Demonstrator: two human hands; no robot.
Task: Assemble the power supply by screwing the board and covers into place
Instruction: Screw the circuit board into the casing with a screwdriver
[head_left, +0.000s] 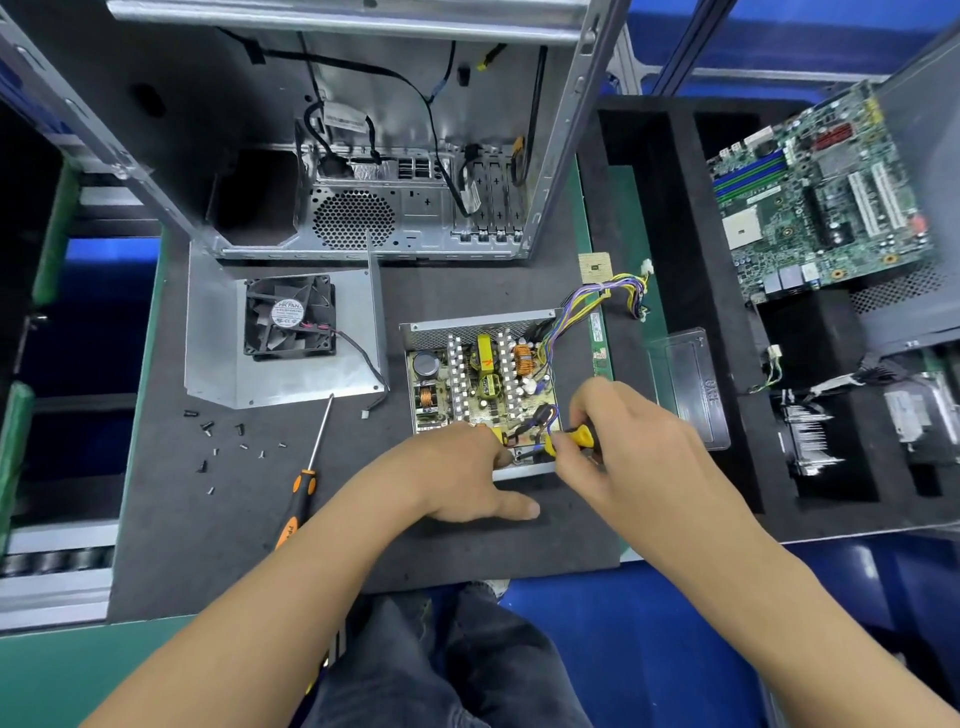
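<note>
The left hand (467, 475), fingers loosely spread, rests on the near edge of the power supply (480, 384). The right hand (618, 441) grips a yellow screwdriver (574, 439) at the supply's 5 o'clock corner. At 9 o'clock: about ten loose screws (223, 441), one orange screwdriver (306, 478), one fan cover (283, 332). Dark mat (218, 540), blue floor.

A dark grey foam mat (208, 519) covers a green-edged workbench (78, 670). Blue flooring (649, 649) shows below, and a metal roller conveyor (57, 564) runs along the left under even light.
</note>
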